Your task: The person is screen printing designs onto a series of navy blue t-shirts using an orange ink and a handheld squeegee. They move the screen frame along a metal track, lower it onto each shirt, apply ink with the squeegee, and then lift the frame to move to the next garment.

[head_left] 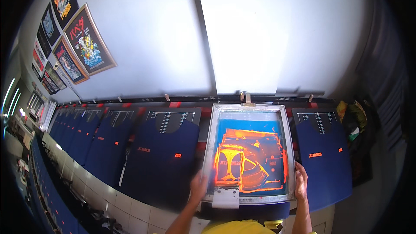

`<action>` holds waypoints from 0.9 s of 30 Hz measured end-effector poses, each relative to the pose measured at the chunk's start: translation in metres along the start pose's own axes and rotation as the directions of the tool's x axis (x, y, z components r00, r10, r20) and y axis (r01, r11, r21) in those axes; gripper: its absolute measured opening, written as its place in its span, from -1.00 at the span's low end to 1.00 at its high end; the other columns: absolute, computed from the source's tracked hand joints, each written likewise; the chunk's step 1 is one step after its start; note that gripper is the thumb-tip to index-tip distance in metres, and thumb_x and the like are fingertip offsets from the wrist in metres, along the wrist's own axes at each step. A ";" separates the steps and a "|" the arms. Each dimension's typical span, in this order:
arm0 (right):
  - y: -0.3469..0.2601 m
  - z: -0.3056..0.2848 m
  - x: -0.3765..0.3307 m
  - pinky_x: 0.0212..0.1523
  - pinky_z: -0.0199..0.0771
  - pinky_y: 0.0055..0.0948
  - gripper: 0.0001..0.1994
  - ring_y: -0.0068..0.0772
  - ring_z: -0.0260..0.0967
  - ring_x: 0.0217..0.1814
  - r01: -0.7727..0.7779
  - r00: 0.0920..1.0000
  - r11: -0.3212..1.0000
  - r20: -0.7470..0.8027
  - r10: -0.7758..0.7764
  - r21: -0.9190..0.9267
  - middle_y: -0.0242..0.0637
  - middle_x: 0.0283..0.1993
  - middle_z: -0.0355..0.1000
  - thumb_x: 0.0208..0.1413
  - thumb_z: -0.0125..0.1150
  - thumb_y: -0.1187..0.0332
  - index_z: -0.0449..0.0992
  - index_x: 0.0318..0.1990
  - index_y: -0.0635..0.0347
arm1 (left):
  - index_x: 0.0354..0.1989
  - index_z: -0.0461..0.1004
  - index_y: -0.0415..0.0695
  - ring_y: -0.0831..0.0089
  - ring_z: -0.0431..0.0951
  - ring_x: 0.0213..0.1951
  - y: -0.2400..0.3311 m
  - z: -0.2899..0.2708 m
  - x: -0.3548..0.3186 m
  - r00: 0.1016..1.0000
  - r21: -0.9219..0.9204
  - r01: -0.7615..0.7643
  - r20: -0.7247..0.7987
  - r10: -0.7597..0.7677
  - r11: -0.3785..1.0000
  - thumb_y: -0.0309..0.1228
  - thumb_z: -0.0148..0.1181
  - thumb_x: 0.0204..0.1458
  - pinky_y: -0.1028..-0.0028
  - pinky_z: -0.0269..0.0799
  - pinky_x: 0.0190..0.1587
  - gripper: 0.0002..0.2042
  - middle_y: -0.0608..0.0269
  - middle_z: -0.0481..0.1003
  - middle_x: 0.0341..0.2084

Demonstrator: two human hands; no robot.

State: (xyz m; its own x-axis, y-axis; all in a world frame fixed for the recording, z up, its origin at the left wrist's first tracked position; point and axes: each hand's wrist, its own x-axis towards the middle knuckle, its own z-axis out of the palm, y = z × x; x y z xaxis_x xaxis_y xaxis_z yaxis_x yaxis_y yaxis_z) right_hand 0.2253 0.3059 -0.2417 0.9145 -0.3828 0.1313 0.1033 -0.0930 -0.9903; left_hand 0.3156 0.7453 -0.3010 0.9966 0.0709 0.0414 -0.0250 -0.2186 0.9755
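Two hands (pixel 199 185) (pixel 301 181), one silver-framed printing screen (pixel 255 124), at least five navy shirts (pixel 160 169)

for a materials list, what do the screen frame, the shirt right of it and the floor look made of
Screen frame: probably aluminium; dull silver, scuffed, metallic sheen.
Shirt: matte navy fabric, no gloss; fibre can't be told.
Floor: likely glazed ceramic tile; pale, with joint lines and shiny highlights.

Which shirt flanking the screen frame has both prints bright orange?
The right shirt, beside the right hand. The left shirt, across the screen frame, has only its right print bright; its left print is dim.
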 end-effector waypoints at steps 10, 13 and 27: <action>0.017 0.007 0.017 0.44 0.12 -0.22 -0.22 -0.16 0.23 0.41 0.014 1.000 1.000 -0.011 -0.014 0.020 0.04 0.35 0.31 0.23 0.19 -0.08 0.28 0.34 0.47 | 0.16 0.47 -0.28 0.17 0.63 -0.05 -0.019 0.016 0.014 0.994 0.069 -0.085 -0.067 0.090 0.994 -0.28 0.05 0.27 0.30 0.47 0.05 -0.61 -0.10 0.61 -0.11; 0.014 0.010 0.020 0.48 0.05 -0.14 -0.21 -0.08 0.18 0.47 0.003 1.000 0.996 0.023 -0.005 0.087 0.08 0.40 0.27 0.21 0.21 -0.06 0.26 0.36 0.46 | 0.20 0.43 -0.28 0.15 0.63 -0.04 -0.018 0.023 0.012 0.998 0.048 -0.049 -0.042 0.051 0.998 -0.28 0.05 0.28 0.28 0.47 0.05 -0.59 -0.11 0.60 -0.11; 0.054 0.004 0.010 0.60 -0.32 -0.06 -0.31 -0.06 -0.19 0.65 0.044 0.994 0.991 0.095 -0.056 0.125 0.08 0.58 -0.04 0.25 0.17 0.16 0.17 0.42 0.40 | 0.24 0.38 -0.41 0.34 0.56 0.03 -0.013 0.012 0.006 0.994 0.238 -0.032 -0.090 0.054 0.971 -0.39 0.01 0.30 0.38 0.43 0.11 -0.58 -0.06 0.59 -0.02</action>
State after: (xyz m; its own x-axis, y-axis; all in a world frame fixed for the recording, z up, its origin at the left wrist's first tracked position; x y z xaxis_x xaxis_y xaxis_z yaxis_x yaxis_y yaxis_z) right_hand 0.2414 0.3007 -0.2942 0.9401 -0.2883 0.1818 0.1915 0.0055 -0.9815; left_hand 0.3231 0.7366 -0.3166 0.9827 0.1460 0.1135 -0.0371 -0.4460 0.8943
